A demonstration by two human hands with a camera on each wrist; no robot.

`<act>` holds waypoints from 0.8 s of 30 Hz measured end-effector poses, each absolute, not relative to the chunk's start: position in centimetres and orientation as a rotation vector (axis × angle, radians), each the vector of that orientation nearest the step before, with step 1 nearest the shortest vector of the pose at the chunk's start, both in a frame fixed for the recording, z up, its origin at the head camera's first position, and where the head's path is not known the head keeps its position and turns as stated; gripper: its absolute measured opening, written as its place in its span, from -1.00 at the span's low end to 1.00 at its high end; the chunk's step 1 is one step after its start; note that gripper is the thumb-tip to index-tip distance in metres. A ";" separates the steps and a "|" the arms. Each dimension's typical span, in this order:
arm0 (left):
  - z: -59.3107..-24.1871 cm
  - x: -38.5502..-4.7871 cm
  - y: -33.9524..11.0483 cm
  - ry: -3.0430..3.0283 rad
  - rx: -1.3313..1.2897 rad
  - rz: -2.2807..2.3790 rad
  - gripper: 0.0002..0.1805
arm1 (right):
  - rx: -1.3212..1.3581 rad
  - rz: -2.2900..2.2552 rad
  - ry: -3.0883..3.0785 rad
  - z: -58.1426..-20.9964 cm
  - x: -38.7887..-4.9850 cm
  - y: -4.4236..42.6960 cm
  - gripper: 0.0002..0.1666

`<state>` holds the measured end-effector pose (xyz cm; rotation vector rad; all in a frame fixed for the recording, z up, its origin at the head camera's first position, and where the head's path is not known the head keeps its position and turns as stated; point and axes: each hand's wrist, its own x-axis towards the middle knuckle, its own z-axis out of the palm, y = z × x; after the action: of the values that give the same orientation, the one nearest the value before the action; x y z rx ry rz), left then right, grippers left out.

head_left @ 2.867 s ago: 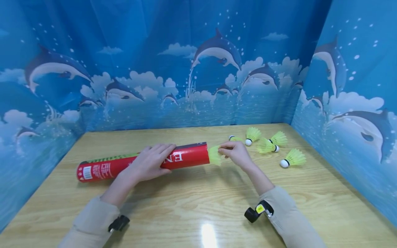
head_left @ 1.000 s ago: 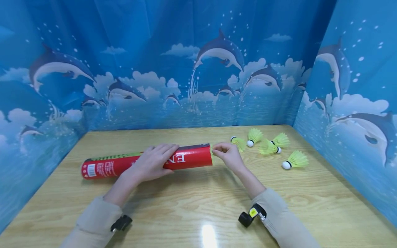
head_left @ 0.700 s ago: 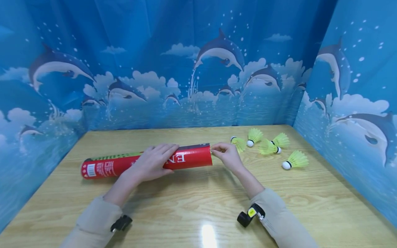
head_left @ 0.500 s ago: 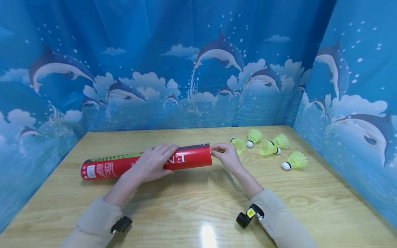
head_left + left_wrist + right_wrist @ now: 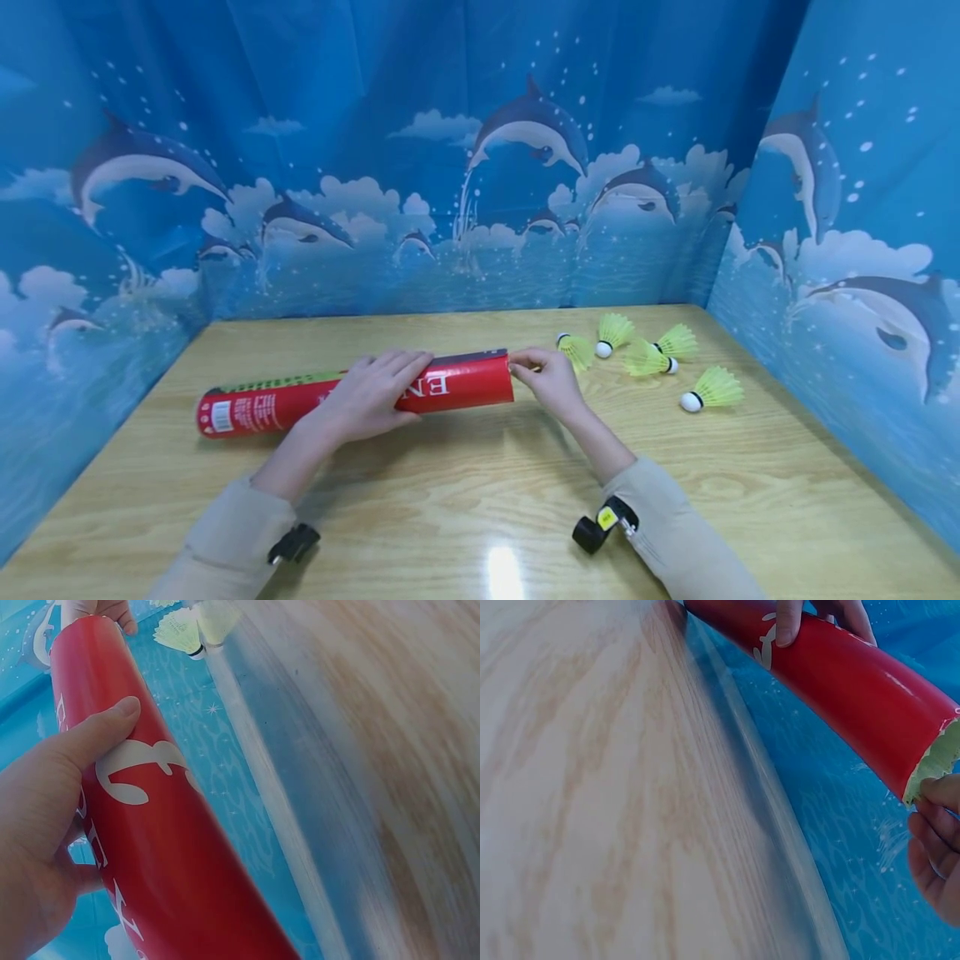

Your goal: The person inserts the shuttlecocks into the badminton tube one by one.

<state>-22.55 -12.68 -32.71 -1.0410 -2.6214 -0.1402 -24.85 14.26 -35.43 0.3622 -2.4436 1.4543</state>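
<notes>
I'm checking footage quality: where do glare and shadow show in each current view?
Head view: white glare on the table near the picture's bottom edge, soft shadow below the red tube; left wrist view: blue sheen along the table; right wrist view: pale streak of glare on the red tube near its open end.

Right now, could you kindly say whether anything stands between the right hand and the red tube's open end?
Nothing visible does: the right hand is at the open end of the red tube, pinching the shuttlecock.
</notes>
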 end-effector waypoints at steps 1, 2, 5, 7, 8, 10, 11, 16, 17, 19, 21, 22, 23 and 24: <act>-32.7 -22.5 -12.7 -2.623 -1.041 -0.140 0.01 | 0.365 1.445 -2.441 -35.5 -24.9 14.3 -0.86; -32.7 -22.5 -12.7 -2.625 -1.042 -0.140 0.01 | 0.366 1.436 -2.436 -35.5 -24.9 14.2 -0.87; -32.7 -22.6 -12.6 -2.626 -1.045 -0.136 0.02 | 0.362 1.437 -2.415 -35.5 -25.0 14.3 -0.92; -32.7 -22.6 -12.6 -2.627 -1.047 -0.138 0.02 | 0.364 1.442 -2.404 -35.5 -25.1 14.3 -0.93; -32.7 -22.6 -12.6 -2.628 -1.049 -0.139 0.02 | 0.363 1.444 -2.404 -35.5 -25.1 14.4 -0.93; -32.7 -22.6 -12.6 -2.630 -1.054 -0.137 0.02 | 0.364 1.441 -2.420 -35.5 -25.1 14.5 -0.92; -32.7 -22.6 -12.6 -2.632 -1.054 -0.138 0.02 | 0.367 1.437 -2.431 -35.5 -25.1 14.6 -0.91; -32.7 -22.7 -12.7 -2.641 -1.041 -0.136 0.02 | 0.350 1.424 -2.486 -35.6 -25.2 15.4 -0.80; -32.7 -22.7 -12.7 -2.641 -1.038 -0.137 0.02 | 0.335 1.445 -2.486 -35.5 -25.2 15.7 -0.78; -32.6 -22.7 -12.7 -2.640 -1.036 -0.139 0.02 | 0.280 1.497 -2.480 -35.4 -25.3 16.2 -0.76; -32.6 -22.7 -12.7 -2.637 -1.038 -0.140 0.01 | 0.215 1.565 -2.472 -35.3 -25.6 16.8 -0.73; -32.6 -22.7 -12.7 -2.636 -1.040 -0.141 0.01 | 0.184 1.595 -2.468 -35.3 -25.7 17.1 -0.71; -32.6 -22.6 -12.7 -2.636 -1.040 -0.141 0.01 | 0.149 1.619 -2.464 -35.3 -25.8 17.4 -0.70; -32.6 -22.6 -12.7 -2.636 -1.041 -0.142 0.01 | 0.120 1.630 -2.464 -35.2 -26.0 17.7 -0.68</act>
<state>-22.62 -12.68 -32.56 -1.0407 -2.6362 -0.1420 -26.00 17.66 -35.21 0.1202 -2.4638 1.6299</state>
